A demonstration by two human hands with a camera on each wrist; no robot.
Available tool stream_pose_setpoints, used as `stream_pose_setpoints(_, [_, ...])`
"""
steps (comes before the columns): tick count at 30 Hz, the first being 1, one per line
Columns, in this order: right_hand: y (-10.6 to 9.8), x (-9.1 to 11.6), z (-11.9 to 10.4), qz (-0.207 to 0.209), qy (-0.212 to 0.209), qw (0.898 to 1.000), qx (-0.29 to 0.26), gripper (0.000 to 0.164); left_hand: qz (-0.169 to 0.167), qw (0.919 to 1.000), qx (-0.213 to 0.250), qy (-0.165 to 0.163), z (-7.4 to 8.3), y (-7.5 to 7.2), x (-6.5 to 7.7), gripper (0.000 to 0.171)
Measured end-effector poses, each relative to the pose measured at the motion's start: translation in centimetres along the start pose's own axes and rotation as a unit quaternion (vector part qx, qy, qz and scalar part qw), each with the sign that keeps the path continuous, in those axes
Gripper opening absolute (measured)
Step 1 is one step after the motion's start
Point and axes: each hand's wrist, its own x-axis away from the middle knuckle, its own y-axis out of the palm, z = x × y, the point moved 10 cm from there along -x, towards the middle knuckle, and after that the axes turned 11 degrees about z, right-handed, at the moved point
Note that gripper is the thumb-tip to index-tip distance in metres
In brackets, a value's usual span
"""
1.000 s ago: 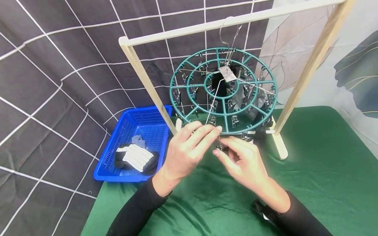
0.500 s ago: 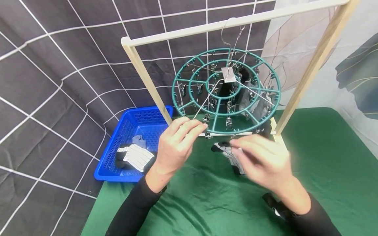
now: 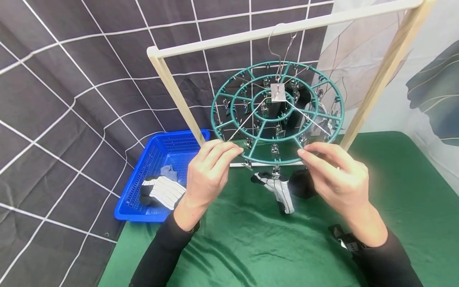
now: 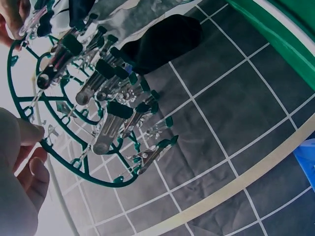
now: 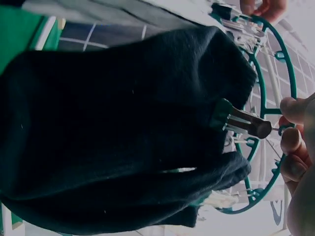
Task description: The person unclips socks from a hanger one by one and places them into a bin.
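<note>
A round green clip hanger (image 3: pixel 287 162) hangs tilted, with many metal clips round its rings. My left hand (image 3: pixel 210 172) pinches its outer rim at the front left. On the front right, my right hand (image 3: pixel 340 181) holds the same rim between thumb and fingers. From a front clip (image 3: pixel 275 171) between the hands hangs a striped white sock (image 3: pixel 281 190) with dark ends. Beside it, partly behind my right fingers, is a dark sock (image 3: pixel 301 184). Up close in the right wrist view, a clip (image 5: pixel 246 123) grips this dark sock (image 5: pixel 123 132).
A wooden frame (image 3: pixel 229 39) carries the hanger by its hook. Behind its left post stands a blue basket (image 3: pixel 125 207) with a striped sock (image 3: pixel 166 191) and a greyish sock (image 3: pixel 168 173). More socks hang toward the hanger's back and right. Green cloth (image 3: pixel 244 247) covers the table.
My right hand has left the front clip and moved right to the rim, exposing the hanging striped sock. The hanger's front has turned leftward, and my left hand has shifted left with it.
</note>
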Motion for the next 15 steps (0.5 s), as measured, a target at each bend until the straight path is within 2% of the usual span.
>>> stream_pose_setpoints(3, [0.2,0.0,-0.5,0.006,-0.007,1.0,-0.003,0.017,0.027,0.9995,0.011,-0.01,0.2,-0.5,0.4,0.022])
stream_pose_setpoints(6, [0.4,-0.1,-1.0,0.011,-0.01,1.0,-0.012,0.017,0.047,0.9964,0.065,-0.026,0.8,-0.7,2.2,0.015])
stream_pose_setpoints(8, [0.6,-0.1,-1.3,0.015,-0.011,1.0,-0.017,0.017,0.017,0.9922,0.11,-0.056,1.2,0.1,4.5,0.009])
stream_pose_setpoints(9, [0.6,-0.1,-1.5,0.016,-0.012,1.0,-0.018,0.016,-0.019,0.9877,0.131,-0.083,1.4,0.9,6.0,0.008])
stream_pose_setpoints(10, [0.7,-0.1,-1.6,0.017,-0.013,1.0,-0.019,0.016,-0.066,0.9795,0.147,-0.121,1.4,1.9,7.7,0.01])
stream_pose_setpoints(11, [0.7,-0.1,-1.7,0.018,-0.013,1.0,-0.017,0.016,-0.123,0.9662,0.153,-0.167,1.2,3.1,9.6,0.016])
stream_pose_setpoints(12, [0.7,-0.1,-1.8,0.02,-0.013,1.0,-0.017,0.016,-0.179,0.9472,0.156,-0.216,1.0,4.3,11.7,0.023])
stream_pose_setpoints(13, [0.7,-0.1,-1.8,0.019,-0.013,1.0,-0.017,0.015,-0.229,0.9224,0.16,-0.267,0.7,5.3,13.9,0.03])
stream_pose_setpoints(14, [0.7,0.0,-1.8,0.018,-0.011,1.0,-0.018,0.015,-0.272,0.8925,0.168,-0.318,0.4,6.3,15.9,0.037])
stream_pose_setpoints(15, [0.6,0.0,-1.8,0.018,-0.012,1.0,-0.018,0.015,-0.299,0.8605,0.183,-0.37,0.1,7.0,17.6,0.042])
